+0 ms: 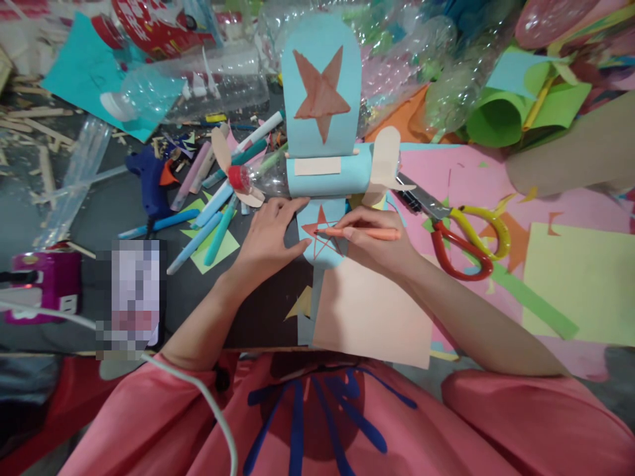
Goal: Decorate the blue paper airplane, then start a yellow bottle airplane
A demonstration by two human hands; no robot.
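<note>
Dark tabletop (104,218) shows left of the bottle plane (337,183). At its near wing, your left hand (268,231) spreads loosely, gripping nothing; your right hand (381,248) pinches the marker (377,233) on the star (321,216). Use short strokes, inside outlines.

The toy plane (330,177) is a clear plastic bottle lying on its side, its middle wrapped in light blue paper with a pale strip (317,166) across it. The red cap (238,177) faces picture left, with cream propeller blades around it; cream tail pieces (385,158) stand at the other end. The far wing (322,82), round-ended and light blue, bears a filled reddish-brown star. The near wing's star (322,233) is a red outline, coloured only in part. The orange marker (372,233) lies nearly level, its tip at this star.
</note>
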